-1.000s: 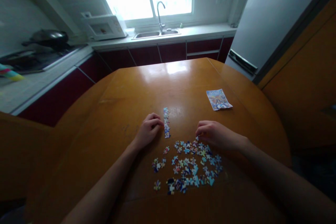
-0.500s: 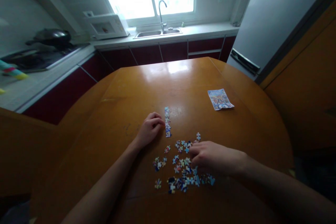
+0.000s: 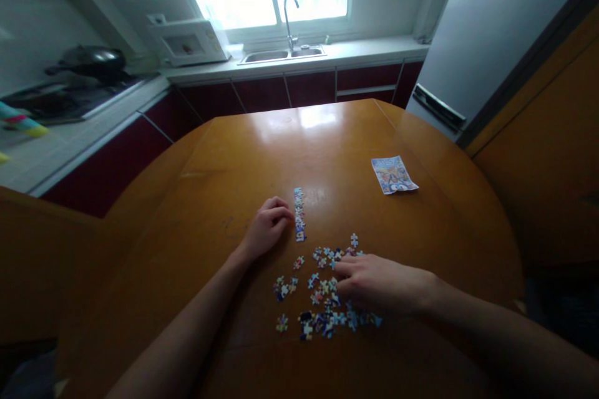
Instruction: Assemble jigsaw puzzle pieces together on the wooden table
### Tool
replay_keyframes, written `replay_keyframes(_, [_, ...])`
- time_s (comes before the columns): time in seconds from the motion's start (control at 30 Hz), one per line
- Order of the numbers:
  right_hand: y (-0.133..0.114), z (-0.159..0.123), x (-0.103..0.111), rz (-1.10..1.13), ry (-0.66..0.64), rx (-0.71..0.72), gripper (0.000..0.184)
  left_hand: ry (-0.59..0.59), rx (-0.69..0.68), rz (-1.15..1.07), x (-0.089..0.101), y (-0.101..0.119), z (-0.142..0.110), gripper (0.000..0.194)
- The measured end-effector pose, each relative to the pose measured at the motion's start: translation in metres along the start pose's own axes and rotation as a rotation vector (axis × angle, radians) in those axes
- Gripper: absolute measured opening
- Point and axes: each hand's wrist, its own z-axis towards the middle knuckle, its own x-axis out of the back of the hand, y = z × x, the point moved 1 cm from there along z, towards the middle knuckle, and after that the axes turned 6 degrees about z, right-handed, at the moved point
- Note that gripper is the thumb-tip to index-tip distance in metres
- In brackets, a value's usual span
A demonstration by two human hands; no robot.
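A narrow strip of joined jigsaw pieces (image 3: 298, 214) lies on the round wooden table (image 3: 224, 174). My left hand (image 3: 267, 227) rests just left of the strip, fingers curled, fingertips touching its edge. A scatter of loose puzzle pieces (image 3: 322, 299) lies nearer to me. My right hand (image 3: 374, 283) lies over the right side of that scatter, fingers bent down onto the pieces; I cannot see whether a piece is pinched.
A small printed picture card (image 3: 394, 175) lies at the table's right. Behind the table run a counter with a sink and tap (image 3: 290, 43), a white microwave (image 3: 187, 43) and a wok on a stove (image 3: 88, 62). A grey fridge (image 3: 477, 37) stands at the right.
My right hand has moved from the far edge of the loose pieces toward me and now lies over them. My left hand has stayed by the strip.
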Motion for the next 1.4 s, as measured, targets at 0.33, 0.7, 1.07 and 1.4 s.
replay_keyframes(0.33, [0.027,-0.004,0.014,0.332,0.400,-0.135,0.022,-0.001,0.006,-0.003,0.000,0.001,0.000,0.021])
replay_keyframes(0.7, [0.068,-0.002,0.013,0.468,0.827,-0.542,0.007,-0.002,-0.002,-0.007,0.000,0.000,0.000,0.021])
replay_keyframes(1.07, [0.090,-0.009,0.012,0.077,0.751,-0.779,0.011,0.002,-0.011,-0.017,-0.002,-0.002,0.000,0.021])
replay_keyframes(1.4, [0.005,-0.010,0.008,0.058,0.492,-0.464,0.002,0.011,0.010,-0.022,-0.002,0.000,0.001,0.021])
